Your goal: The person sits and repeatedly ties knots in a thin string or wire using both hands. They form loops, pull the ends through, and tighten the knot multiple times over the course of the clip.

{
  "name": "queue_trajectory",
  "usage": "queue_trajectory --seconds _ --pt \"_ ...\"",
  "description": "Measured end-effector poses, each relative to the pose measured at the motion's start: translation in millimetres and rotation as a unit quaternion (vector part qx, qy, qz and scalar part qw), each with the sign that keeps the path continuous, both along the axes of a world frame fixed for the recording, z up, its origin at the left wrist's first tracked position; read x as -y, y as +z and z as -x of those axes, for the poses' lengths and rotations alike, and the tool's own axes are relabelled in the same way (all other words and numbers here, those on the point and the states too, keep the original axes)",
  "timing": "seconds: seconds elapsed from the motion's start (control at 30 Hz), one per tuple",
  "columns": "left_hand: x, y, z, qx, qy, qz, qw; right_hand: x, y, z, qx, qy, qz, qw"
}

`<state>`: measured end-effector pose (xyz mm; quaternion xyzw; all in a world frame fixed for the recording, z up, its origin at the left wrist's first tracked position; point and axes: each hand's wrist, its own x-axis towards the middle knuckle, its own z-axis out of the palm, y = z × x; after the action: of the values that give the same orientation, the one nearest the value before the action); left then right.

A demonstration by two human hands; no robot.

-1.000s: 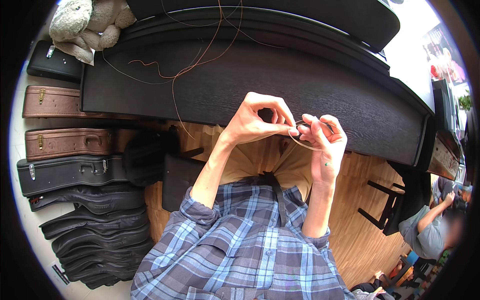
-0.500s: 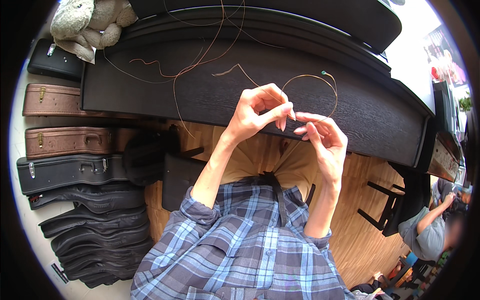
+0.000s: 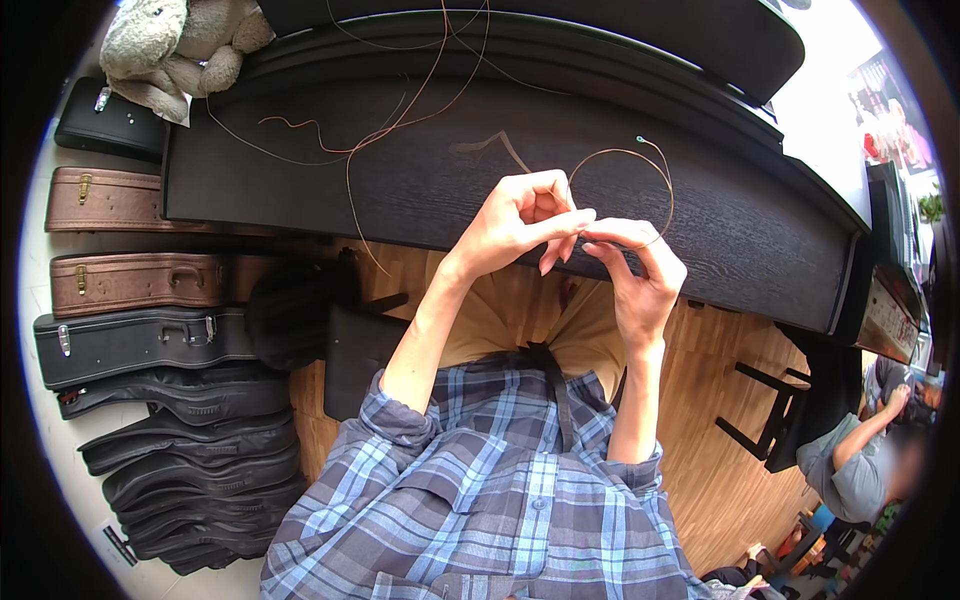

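Note:
A thin bronze-coloured guitar string (image 3: 621, 151) is bent into a round loop above the black wooden piano lid (image 3: 760, 240). Its small greenish ball end (image 3: 641, 139) sticks up at the top of the loop. My left hand (image 3: 520, 222) pinches the string between thumb and fingers at the loop's left side. Close beside it, fingertips almost meeting, my right hand (image 3: 643, 272) pinches the loop's lower part. The string's kinked tail, blurred, runs up and left past my left hand. Fingers hide the spot where the lengths cross.
Several loose strings (image 3: 350, 152) lie tangled on the lid's left half. A grey plush toy (image 3: 150, 45) sits at the far left. Brown and black instrument cases (image 3: 150, 345) line the left floor. A black stool (image 3: 765, 410) and another person (image 3: 850, 470) are at right.
My right hand has shifted slightly left and up, toward my left fingertips. The loop and its ball end have tilted a little left, and the kinked tail has swung right.

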<state>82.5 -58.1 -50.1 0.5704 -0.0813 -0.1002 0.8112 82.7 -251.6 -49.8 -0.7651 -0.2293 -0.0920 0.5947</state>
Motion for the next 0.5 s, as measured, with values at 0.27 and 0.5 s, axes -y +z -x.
queue_trajectory --seconds 0.27,0.5 --pt "2.9 -2.0 1.7 0.018 0.010 -0.003 1.000 7.3 -0.6 -4.5 0.076 -0.032 0.054 0.995" --pt "3.3 -8.9 2.0 0.071 0.086 0.063 0.992 13.4 -5.9 6.6 -0.097 0.067 -0.117 0.986"
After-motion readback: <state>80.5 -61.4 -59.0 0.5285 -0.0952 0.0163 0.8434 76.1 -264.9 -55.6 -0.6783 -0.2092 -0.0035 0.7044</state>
